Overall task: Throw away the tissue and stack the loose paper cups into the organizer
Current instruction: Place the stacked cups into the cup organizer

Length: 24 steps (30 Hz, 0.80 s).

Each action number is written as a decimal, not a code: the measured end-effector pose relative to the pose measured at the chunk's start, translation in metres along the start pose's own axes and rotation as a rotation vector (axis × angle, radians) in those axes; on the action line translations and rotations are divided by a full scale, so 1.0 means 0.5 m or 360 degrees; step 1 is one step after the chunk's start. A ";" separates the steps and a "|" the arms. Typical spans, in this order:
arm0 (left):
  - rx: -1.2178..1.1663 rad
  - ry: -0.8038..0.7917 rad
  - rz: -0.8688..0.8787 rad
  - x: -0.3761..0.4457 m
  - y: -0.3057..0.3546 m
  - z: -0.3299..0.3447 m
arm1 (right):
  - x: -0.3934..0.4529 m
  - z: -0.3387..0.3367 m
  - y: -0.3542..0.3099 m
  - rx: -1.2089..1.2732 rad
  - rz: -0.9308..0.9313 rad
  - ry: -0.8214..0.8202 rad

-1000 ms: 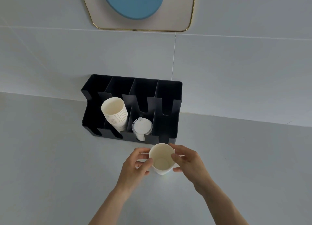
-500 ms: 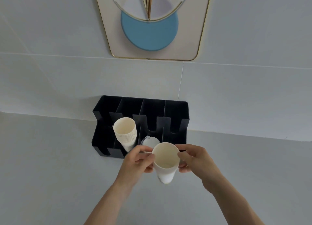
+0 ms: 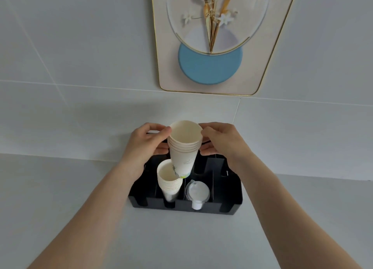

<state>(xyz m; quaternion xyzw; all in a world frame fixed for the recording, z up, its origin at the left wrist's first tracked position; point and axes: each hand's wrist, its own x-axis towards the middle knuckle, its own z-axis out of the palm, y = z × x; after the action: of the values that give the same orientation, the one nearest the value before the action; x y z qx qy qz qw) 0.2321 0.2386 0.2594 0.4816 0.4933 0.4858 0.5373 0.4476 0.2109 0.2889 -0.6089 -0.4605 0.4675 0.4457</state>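
A nested stack of white paper cups (image 3: 184,147) is held upright in the air over the black organizer (image 3: 228,200). My left hand (image 3: 147,141) grips its left side near the rims, and my right hand (image 3: 220,139) grips the right side. The stack's bottom hangs just above the mouth of a second cup stack (image 3: 168,180) that leans in the organizer's second compartment from the left. No tissue is in view.
A clear lid stack (image 3: 196,191) sits in the compartment to the right of the cups. The organizer stands on a grey counter against a white tiled wall (image 3: 80,87). A framed picture (image 3: 212,46) hangs above it.
Both hands have lifted the held cups from counter level up and back, above the organizer. The view has tilted up and closer to the wall.
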 end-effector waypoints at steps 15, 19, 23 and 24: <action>0.0041 0.0025 -0.0242 0.073 -0.118 -0.082 | 0.077 0.116 0.106 -0.0170 0.0207 0.0061; 0.0069 0.0020 -0.0311 0.078 -0.159 -0.085 | 0.086 0.123 0.143 -0.0211 0.0287 0.0035; 0.0158 0.0048 -0.0354 0.080 -0.191 -0.087 | 0.089 0.130 0.172 -0.0270 0.0352 0.0040; 0.0183 0.0051 -0.0359 0.080 -0.198 -0.087 | 0.090 0.132 0.179 -0.0291 0.0360 0.0042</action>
<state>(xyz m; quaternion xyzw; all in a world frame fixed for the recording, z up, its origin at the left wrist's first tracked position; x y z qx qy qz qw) 0.1948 0.2736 0.1559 0.4453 0.5800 0.4008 0.5520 0.4022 0.2464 0.1837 -0.7010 -0.4237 0.4628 0.3390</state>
